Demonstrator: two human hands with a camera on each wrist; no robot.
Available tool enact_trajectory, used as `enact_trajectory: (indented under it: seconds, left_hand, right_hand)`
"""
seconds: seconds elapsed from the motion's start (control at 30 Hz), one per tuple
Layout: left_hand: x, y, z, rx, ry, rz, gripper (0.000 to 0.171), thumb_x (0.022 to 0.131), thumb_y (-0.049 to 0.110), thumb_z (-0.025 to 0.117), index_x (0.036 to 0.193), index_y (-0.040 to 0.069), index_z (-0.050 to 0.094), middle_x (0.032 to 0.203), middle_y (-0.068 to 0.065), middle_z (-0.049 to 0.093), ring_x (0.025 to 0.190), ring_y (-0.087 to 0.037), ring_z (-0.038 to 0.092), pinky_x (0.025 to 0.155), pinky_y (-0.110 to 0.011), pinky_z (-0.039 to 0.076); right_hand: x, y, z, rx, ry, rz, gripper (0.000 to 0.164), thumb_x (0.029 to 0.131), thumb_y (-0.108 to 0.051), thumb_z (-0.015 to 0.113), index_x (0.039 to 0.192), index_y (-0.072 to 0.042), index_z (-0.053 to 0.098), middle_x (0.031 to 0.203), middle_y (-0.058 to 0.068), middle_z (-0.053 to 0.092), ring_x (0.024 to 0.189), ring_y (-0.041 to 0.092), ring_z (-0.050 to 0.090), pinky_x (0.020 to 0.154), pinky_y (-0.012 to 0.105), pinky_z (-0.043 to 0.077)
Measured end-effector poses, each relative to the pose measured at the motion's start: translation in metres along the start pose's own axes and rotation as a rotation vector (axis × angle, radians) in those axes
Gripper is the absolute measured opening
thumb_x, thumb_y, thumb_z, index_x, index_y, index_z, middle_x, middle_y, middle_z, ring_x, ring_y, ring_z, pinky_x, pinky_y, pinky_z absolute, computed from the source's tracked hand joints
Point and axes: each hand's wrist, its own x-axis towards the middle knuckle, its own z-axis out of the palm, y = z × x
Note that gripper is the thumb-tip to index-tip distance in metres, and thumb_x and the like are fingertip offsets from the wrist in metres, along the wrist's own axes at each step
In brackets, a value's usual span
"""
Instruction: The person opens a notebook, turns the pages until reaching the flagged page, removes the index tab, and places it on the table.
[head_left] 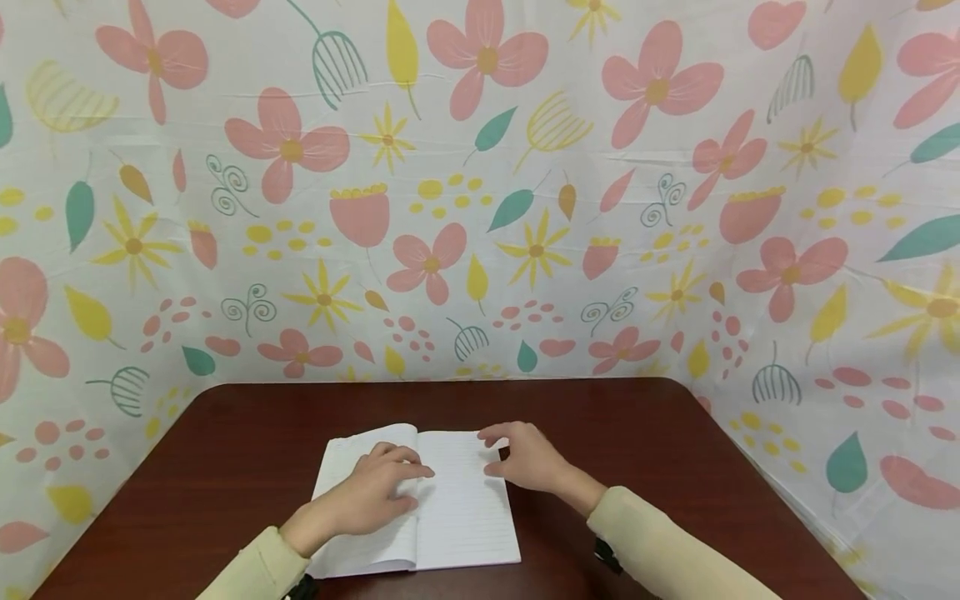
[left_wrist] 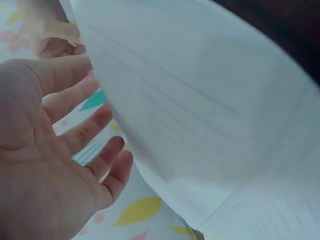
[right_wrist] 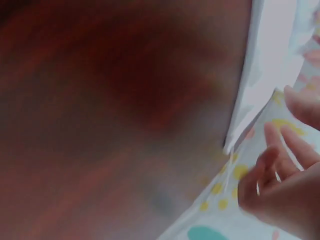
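Observation:
An open notebook (head_left: 465, 508) with lined white pages lies on the table. My left hand (head_left: 367, 493) is over its left page, the fingers extended toward the centre fold. In the left wrist view the spread fingers of that hand (left_wrist: 65, 135) come up to the edge of a lined page (left_wrist: 190, 115); whether they touch it I cannot tell. My right hand (head_left: 528, 458) is at the upper right edge of the right page, thumb and fingers apart. The right wrist view shows the same hand (right_wrist: 285, 170) loosely bent beside the notebook (right_wrist: 255, 75), with nothing held.
A dark reddish-brown table (head_left: 600, 408) with rounded far corners carries the notebook. Behind it and along both sides hangs a white floral-print sheet (head_left: 465, 192). Light sleeves (head_left: 660, 533) cover both forearms, and something black (head_left: 607, 554) shows at the right wrist.

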Motion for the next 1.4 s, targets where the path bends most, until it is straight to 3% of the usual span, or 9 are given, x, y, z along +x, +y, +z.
enact_trajectory:
  seconds: [0.13,0.23,0.57,0.77,1.03,1.4]
  left_hand:
    - [0.004,-0.001,-0.001,0.000,-0.064,-0.034,0.041,0.092,0.006,0.076,0.133,0.013,0.074,0.130,-0.004,0.057,0.122,-0.031,0.042,0.086,-0.054,0.035]
    - [0.007,-0.002,-0.001,0.005,-0.101,-0.053,0.047,0.087,0.003,0.076,0.132,0.015,0.074,0.127,-0.004,0.055,0.119,-0.032,0.042,0.084,-0.051,0.034]
    - [0.013,-0.005,-0.005,-0.016,-0.173,-0.132,0.056,0.080,-0.003,0.076,0.134,0.014,0.074,0.124,-0.005,0.051,0.106,-0.030,0.040,0.078,-0.046,0.032]
    - [0.015,-0.010,-0.005,-0.062,-0.210,-0.144,0.055,0.082,-0.001,0.080,0.134,0.016,0.075,0.121,-0.004,0.048,0.100,-0.028,0.038,0.079,-0.046,0.033]
    - [0.015,-0.020,-0.006,-0.143,-0.246,-0.154,0.056,0.085,0.002,0.081,0.138,0.019,0.073,0.123,-0.005,0.045,0.103,-0.028,0.037,0.083,-0.046,0.036]
    - [0.016,-0.040,0.004,-0.199,-0.268,-0.140,0.059,0.087,0.006,0.079,0.142,0.024,0.070,0.105,0.002,0.045,0.092,-0.024,0.036,0.078,-0.037,0.035]
  right_hand:
    - [-0.002,0.014,-0.008,-0.188,0.041,0.005,0.040,0.085,-0.010,0.088,0.124,-0.005,0.077,0.120,0.009,0.073,0.103,0.029,0.056,0.080,0.051,0.034]
    - [-0.001,0.025,-0.012,-0.236,0.045,0.024,0.037,0.089,-0.013,0.086,0.124,-0.007,0.077,0.124,0.009,0.071,0.106,0.029,0.052,0.078,0.051,0.029]
    - [0.007,0.038,-0.012,-0.156,0.041,0.133,0.021,0.100,-0.011,0.071,0.119,-0.010,0.080,0.116,0.005,0.074,0.108,0.027,0.050,0.082,0.052,0.027]
    - [0.011,0.041,-0.010,-0.141,0.030,0.147,0.020,0.098,-0.009,0.073,0.115,-0.012,0.082,0.110,0.003,0.076,0.103,0.023,0.052,0.080,0.049,0.027]
    - [0.012,0.043,-0.009,-0.103,0.043,0.118,0.018,0.095,-0.006,0.076,0.110,-0.012,0.083,0.107,0.002,0.078,0.104,0.025,0.073,0.078,0.048,0.030]
    - [0.015,0.044,-0.005,-0.083,0.042,0.156,0.016,0.092,-0.006,0.080,0.106,-0.013,0.084,0.107,0.000,0.078,0.105,0.023,0.071,0.082,0.049,0.032]
